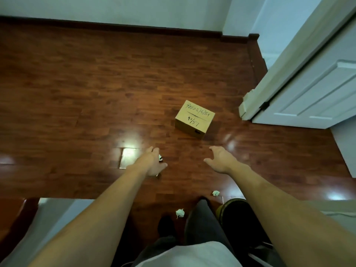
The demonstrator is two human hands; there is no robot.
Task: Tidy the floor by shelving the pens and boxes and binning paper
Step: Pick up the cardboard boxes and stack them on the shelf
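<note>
A: Near first: two paper wads, one (180, 212) by the feet, another (216, 193) just past it.

B: Hands?

A: Left hand (155, 162) curled on smth white, prob. paper, plus a dark bit; can't ID it. Right hand (219, 159) spread wide, empty.

B: Box?

A: Cardboard box (194, 119) on the floor ahead, between both hands but closer to the right hand; long axis slanted toward the door (308, 89). I'd guess the right hand reaches it first.

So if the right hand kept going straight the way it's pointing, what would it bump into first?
Probably the cardboard box. The right hand is open, fingers aimed up and left toward it, with only bare floor between. Depth is hard to judge.
</note>
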